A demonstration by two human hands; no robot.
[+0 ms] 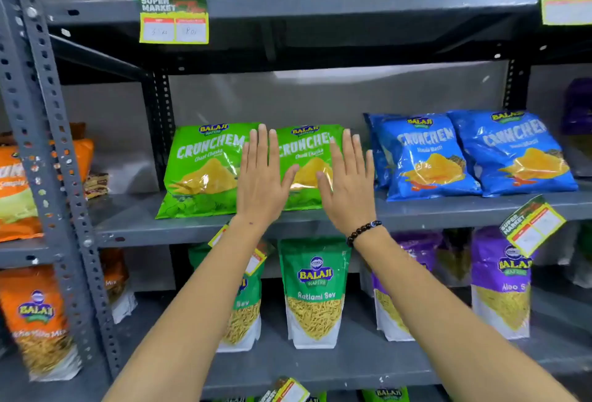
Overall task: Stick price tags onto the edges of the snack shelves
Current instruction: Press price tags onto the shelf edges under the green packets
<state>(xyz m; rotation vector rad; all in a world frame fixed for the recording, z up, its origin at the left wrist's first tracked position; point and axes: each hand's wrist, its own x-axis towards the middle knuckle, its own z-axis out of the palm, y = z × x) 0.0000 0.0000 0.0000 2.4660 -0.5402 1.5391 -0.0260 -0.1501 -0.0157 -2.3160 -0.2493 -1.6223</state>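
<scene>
My left hand (261, 180) and my right hand (349, 183) are raised flat, fingers spread, in front of two green Crunchem bags (205, 167) on the middle shelf (153, 225). Neither hand holds anything. A yellow-green price tag (174, 21) sticks to the upper shelf edge at the left. Another price tag (533, 225) hangs tilted on the middle shelf edge at the right. A third tag (254, 262) is partly hidden behind my left forearm. A fourth tag (286, 390) shows on the lowest shelf edge.
Two blue Crunchem bags (471, 158) lie right of the green ones. Green Ratlami Sev pouches (315, 292) and purple pouches (501, 286) stand below. Orange bags (38, 315) fill the left rack, behind a slotted grey upright (48, 132). Another tag (565, 1) is at the top right.
</scene>
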